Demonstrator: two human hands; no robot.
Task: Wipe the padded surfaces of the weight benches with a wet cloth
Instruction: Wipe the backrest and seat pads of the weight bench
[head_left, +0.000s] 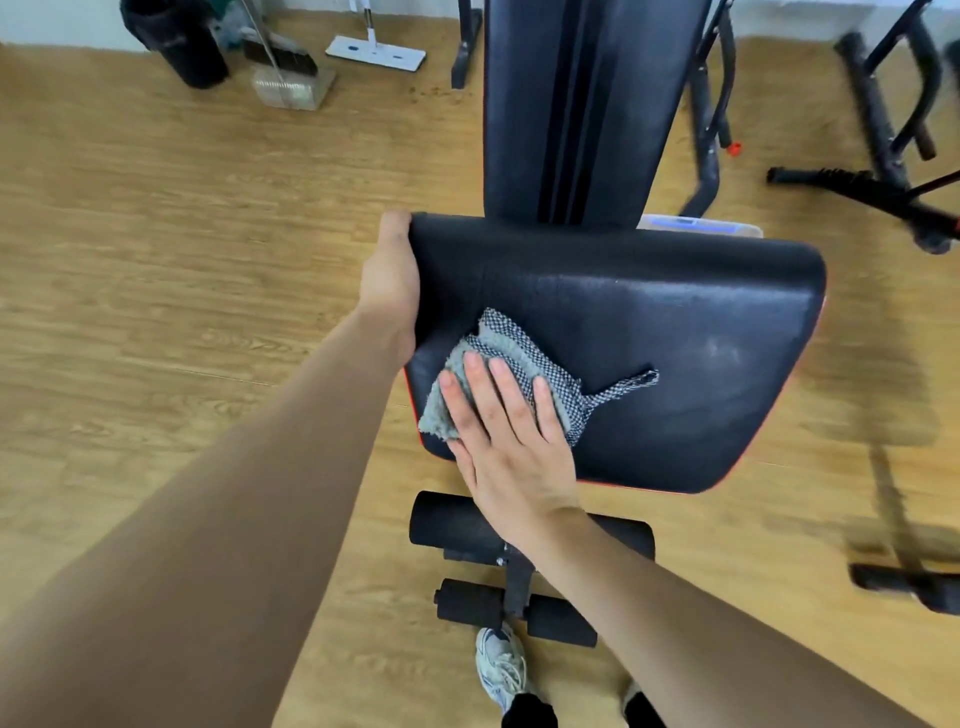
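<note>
Wood-look flooring (156, 260) runs under one weight bench with two black pads: a long back pad (524, 104) and a wider seat pad (675, 364) with a red-trimmed edge. One cloth (524, 358) lies on the near left part of the seat pad. It is grey and rumpled, with a checked weave and a thin tail trailing right. Two bare hands are at work: the right hand (509, 447) lies flat on the cloth, fingers straight and slightly spread, and the left hand (389, 280) clasps the pad's left edge, its fingers hidden beneath. Three foam roller ends (447, 525) show below. At the far wall stand one bin (182, 41) and one flat mop (376, 52).
</note>
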